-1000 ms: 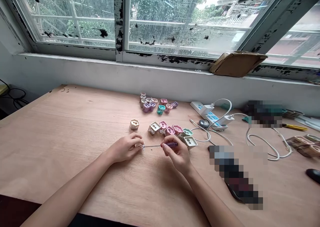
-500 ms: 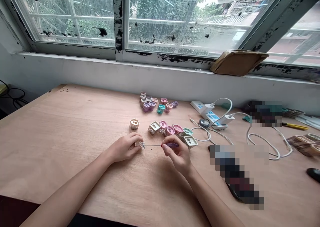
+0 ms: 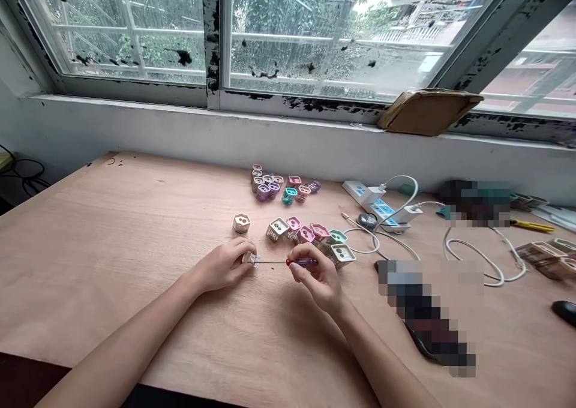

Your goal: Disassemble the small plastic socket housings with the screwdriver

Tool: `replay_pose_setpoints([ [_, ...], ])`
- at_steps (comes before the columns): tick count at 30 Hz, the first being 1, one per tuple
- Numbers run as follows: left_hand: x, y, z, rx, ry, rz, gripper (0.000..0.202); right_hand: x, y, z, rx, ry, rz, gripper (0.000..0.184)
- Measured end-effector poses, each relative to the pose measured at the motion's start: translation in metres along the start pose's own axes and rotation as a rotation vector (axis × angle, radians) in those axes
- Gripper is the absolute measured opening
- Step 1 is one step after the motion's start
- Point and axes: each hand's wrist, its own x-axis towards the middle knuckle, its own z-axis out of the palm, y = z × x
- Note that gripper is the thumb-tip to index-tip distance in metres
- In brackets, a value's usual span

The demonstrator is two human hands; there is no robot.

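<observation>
- Left hand [image 3: 220, 266]: fingers curled and pressed together around a small plastic socket housing [image 3: 247, 258], pale, mostly hidden by the fingers. Housing sits just above the table, at the fingertips.
- Right hand [image 3: 317, 278]: thumb and fingers pinch a screwdriver [image 3: 306, 262] by its purple handle, red end cap pointing left of the hand.
- Screwdriver lies roughly level, thin metal shaft pointing left. Tip is at the housing, looks like it touches; exact contact is hidden.
- Hands are close together, both over the wooden table [image 3: 112, 246].
- Just beyond the right hand: a row of hexagonal socket housings [image 3: 306, 234] in cream, pink and teal, standing apart from a lone cream one [image 3: 242, 222].
- Further back: a tight cluster of housings [image 3: 281, 186], purple, teal, pink and cream.
- Right side: white power strip [image 3: 373, 207] with plugged-in white cables [image 3: 477, 263]; yellow-handled tool [image 3: 531, 225] near the far edge; stacked housings [image 3: 542, 259] at the right edge.
- Two objects on the right are blurred out, can't tell what they are.
- Window sill behind the table holds a folded cardboard piece [image 3: 427, 112].
</observation>
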Motion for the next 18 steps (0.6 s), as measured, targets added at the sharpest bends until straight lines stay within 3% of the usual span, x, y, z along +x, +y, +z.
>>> replay_pose_setpoints([
  [18,-0.0016,-0.0003,-0.0011,0.181,-0.137,0.015,0.017,0.0038,-0.0041,0.0069,-0.162,0.017,0.021,0.028],
])
